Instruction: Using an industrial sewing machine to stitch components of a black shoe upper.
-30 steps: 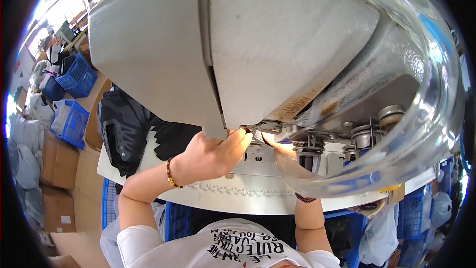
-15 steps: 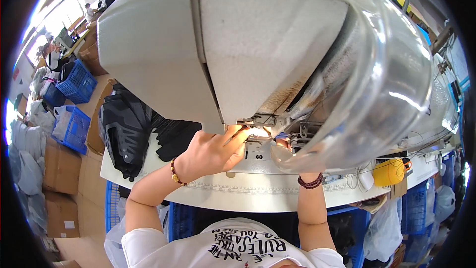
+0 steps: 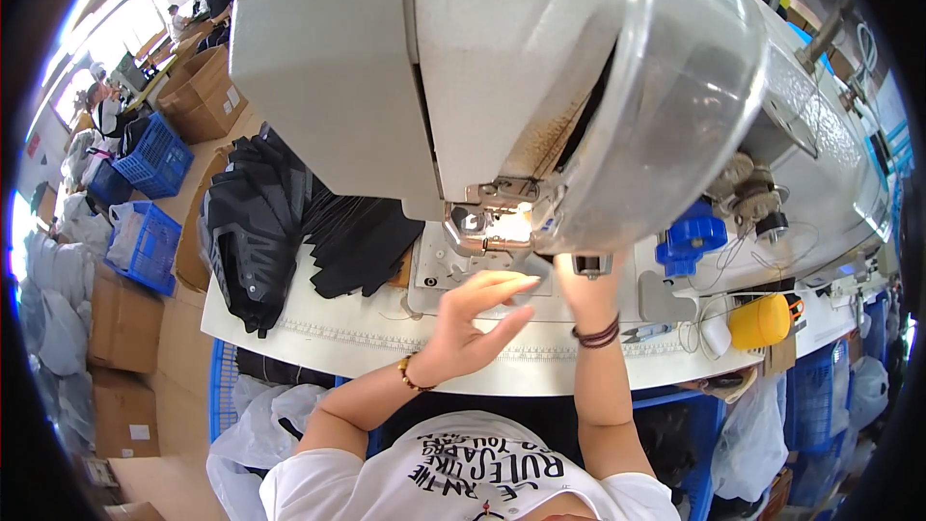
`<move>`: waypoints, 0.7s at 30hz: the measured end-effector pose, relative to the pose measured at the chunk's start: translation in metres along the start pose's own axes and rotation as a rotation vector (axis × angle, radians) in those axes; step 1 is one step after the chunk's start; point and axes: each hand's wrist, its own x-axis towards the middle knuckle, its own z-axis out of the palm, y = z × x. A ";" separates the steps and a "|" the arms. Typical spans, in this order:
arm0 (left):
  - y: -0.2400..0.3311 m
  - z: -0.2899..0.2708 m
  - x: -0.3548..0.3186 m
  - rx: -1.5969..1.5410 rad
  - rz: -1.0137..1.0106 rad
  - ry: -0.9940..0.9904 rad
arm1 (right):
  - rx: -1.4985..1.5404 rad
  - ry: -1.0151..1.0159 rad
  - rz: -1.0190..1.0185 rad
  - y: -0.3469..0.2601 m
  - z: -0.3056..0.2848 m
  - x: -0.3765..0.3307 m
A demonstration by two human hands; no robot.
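Note:
A large grey sewing machine (image 3: 328,68) looms over a white table. Bright light falls on the metal parts at its needle area (image 3: 502,222). My left hand (image 3: 473,333) hovers just in front of the metal plate, open, with thumb and fingers apart and nothing visible between them. My right hand (image 3: 586,291) reaches under the machine's clear plastic guard (image 3: 666,87); its fingers are hidden there, so what they touch cannot be seen. Left of the machine lie a fan of black fabric pieces (image 3: 362,241) and a pile of patterned dark grey shoe-upper pieces (image 3: 256,241).
A ruler strip (image 3: 386,336) runs along the table's front edge. At the right are small snips (image 3: 646,332), a yellow container (image 3: 759,321) and a blue knob (image 3: 691,239) on the machine. Blue crates (image 3: 149,246) and cardboard boxes (image 3: 125,318) stand on the left floor.
My left hand has drawn back from the needle area toward me, its fingers opening. My right hand remains under the guard. The view has shifted, showing more of the black pieces.

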 end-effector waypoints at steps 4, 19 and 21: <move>-0.017 0.027 -0.004 -0.659 -0.306 -0.213 | 0.131 0.316 0.029 0.008 -0.057 -0.006; 0.027 0.027 -0.033 -1.517 -0.373 0.014 | 1.116 0.036 0.484 0.031 -0.053 -0.122; 0.033 0.018 -0.044 -1.394 -0.306 0.084 | 0.956 -0.099 0.430 0.015 -0.034 -0.126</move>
